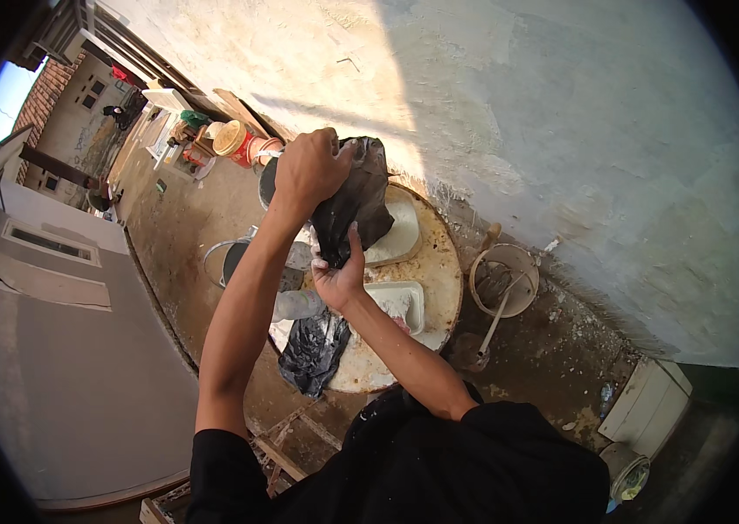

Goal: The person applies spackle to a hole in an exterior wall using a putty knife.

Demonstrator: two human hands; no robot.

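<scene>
Outdoor yard, narrow strip between walls. Pale plastered wall (579, 148) on your right, a sunlit patch toward its far end; grey wall (90, 349) on your left. Round, stained tabletop (365, 377) before you.

Black plastic bag (354, 196) in both hands, above the tabletop's far half. Left hand (310, 166) at its upper left border, right hand (341, 275) at its lower end; most of the bag hangs between and to the right of them. Left grip curled tight on the edge. Right grip narrow, lower corner between thumb and fingers.

Left forearm (252, 293) reaches far forward, knuckles up. Right forearm (409, 349) slants in leftward, hand turned up, thumb pointing away from you.

Bag creased; long axis runs from far right to near left, narrower end toward you, one loose corner jutting right.

Second black sheet (314, 354) crumpled at the tabletop's near left edge. White tray (419, 306) toward the right edge, pale tub (404, 229) near the far edge. Bucket (534, 297) with a stick on the ground, off the right edge.
</scene>
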